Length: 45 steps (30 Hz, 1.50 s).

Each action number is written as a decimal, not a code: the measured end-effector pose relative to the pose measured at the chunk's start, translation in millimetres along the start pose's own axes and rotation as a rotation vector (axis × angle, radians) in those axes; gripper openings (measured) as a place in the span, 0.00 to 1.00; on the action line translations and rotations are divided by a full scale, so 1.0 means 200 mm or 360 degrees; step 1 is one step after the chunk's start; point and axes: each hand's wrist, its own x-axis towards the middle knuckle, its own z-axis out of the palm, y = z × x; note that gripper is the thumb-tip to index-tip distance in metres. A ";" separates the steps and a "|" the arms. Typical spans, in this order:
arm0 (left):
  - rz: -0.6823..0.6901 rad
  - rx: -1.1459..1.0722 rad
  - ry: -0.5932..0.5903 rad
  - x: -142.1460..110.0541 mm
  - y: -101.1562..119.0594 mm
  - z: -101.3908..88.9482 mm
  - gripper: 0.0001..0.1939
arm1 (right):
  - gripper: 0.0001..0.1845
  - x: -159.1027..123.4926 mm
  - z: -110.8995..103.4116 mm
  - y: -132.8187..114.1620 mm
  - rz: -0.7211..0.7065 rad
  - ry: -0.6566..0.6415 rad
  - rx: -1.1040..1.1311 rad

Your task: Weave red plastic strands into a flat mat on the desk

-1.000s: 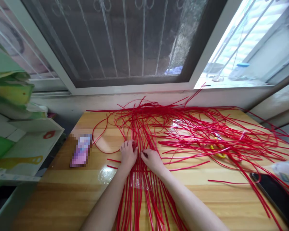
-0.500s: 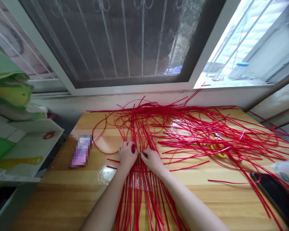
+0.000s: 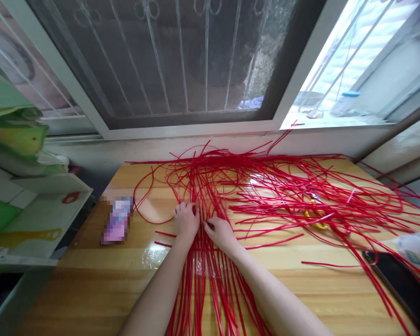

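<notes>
Head view: at work on red strands (image 3: 202,242) crossing the clear plastic (image 3: 154,256).
Best to keep neighbouring lengths flat and parallel, shifting one at a time. Set over them just beyond the clear plastic with left hand (image 3: 186,219) and right hand (image 3: 221,232) close together, both curled narrow, backs uppermost; cannot tell whether pinching any.

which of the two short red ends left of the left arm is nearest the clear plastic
The lower strand end: it lies right by the clear plastic; the upper strand end is nearer the window.
</notes>
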 end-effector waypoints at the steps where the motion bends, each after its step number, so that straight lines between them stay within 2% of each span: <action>1: -0.0016 0.0008 0.0003 0.01 0.01 0.01 0.12 | 0.14 0.00 0.00 0.00 0.0001 -0.0006 0.0002; 7: 0.0018 0.0015 -0.0177 0.03 0.05 0.01 0.14 | 0.12 0.00 -0.01 0.00 0.0008 -0.0033 0.0013; 12: 0.0145 -0.0151 -0.0254 0.00 0.00 -0.01 0.14 | 0.13 0.00 -0.01 -0.01 0.0030 -0.0052 0.0009; 15: 0.0176 -0.0414 -0.0237 -0.04 -0.05 -0.02 0.09 | 0.15 0.00 -0.01 -0.01 0.0051 -0.0072 0.0005; 18: 0.0190 -0.0847 -0.0212 -0.06 -0.10 -0.03 0.09 | 0.15 0.01 -0.01 -0.01 0.0086 -0.0100 -0.0001; 21: 0.0330 -0.1324 -0.0317 -0.06 -0.14 -0.04 0.10 | 0.15 0.03 -0.01 0.00 0.0136 -0.0139 -0.0009; 23: 0.0401 -0.1490 -0.0384 -0.06 -0.17 -0.05 0.09 | 0.14 0.04 -0.01 -0.01 0.0183 -0.0163 -0.0027; 27: 0.0452 -0.1520 -0.0366 -0.07 -0.20 -0.05 0.07 | 0.12 0.06 -0.02 -0.01 0.0204 -0.0214 -0.0065; 31: 0.0474 -0.1471 -0.0311 -0.08 -0.18 -0.06 0.06 | 0.10 0.05 -0.03 -0.02 0.0140 -0.0265 -0.0082; 36: 0.0555 -0.1473 -0.0338 -0.10 -0.16 -0.06 0.06 | 0.08 0.04 -0.03 -0.02 0.0096 -0.0286 -0.0077; 45: 0.0510 -0.1550 -0.0551 -0.11 -0.17 -0.11 0.04 | 0.07 0.06 -0.03 -0.02 0.0154 -0.0290 -0.0033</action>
